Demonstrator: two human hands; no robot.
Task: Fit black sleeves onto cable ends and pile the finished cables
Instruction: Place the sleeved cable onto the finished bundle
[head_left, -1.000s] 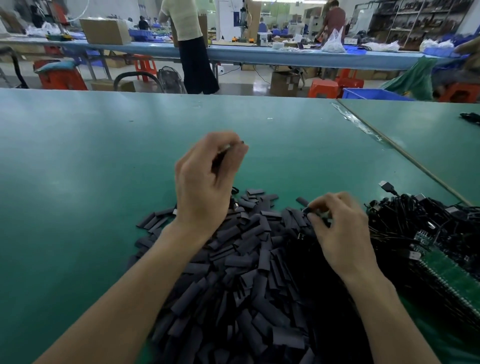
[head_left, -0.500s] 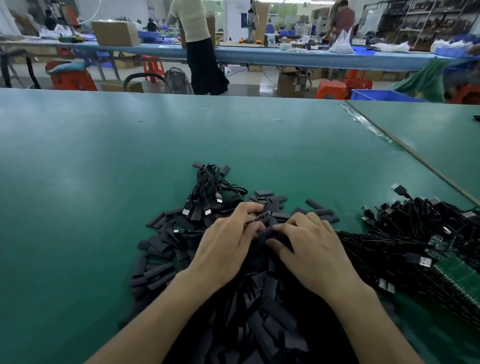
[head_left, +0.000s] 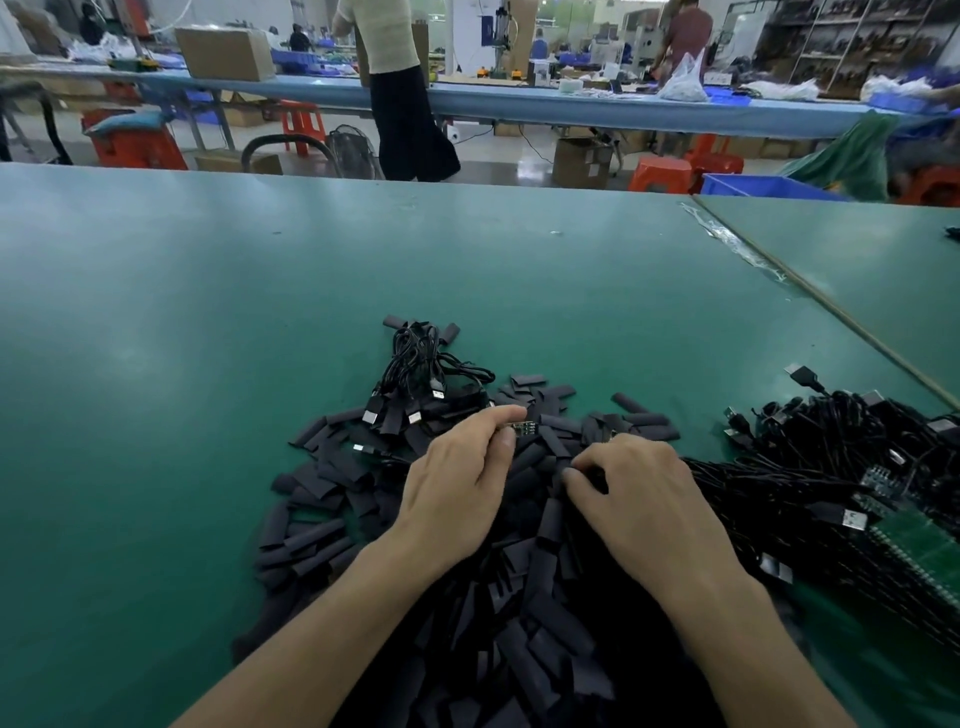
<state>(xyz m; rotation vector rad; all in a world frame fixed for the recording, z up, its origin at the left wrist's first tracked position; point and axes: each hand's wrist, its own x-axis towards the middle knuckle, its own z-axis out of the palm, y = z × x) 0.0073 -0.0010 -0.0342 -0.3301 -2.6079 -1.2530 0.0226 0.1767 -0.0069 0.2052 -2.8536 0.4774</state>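
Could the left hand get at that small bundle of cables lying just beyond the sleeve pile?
Probably yes. The bundle of cables lies just past the left hand, with only loose sleeves around it and nothing standing between. That hand is busy, though: it pinches a small circuit board.

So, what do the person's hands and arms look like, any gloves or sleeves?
No gloves: the left hand and right hand are bare, with no ring, watch or band visible. Both forearms are uncovered to the picture's edge; no sleeve shows.
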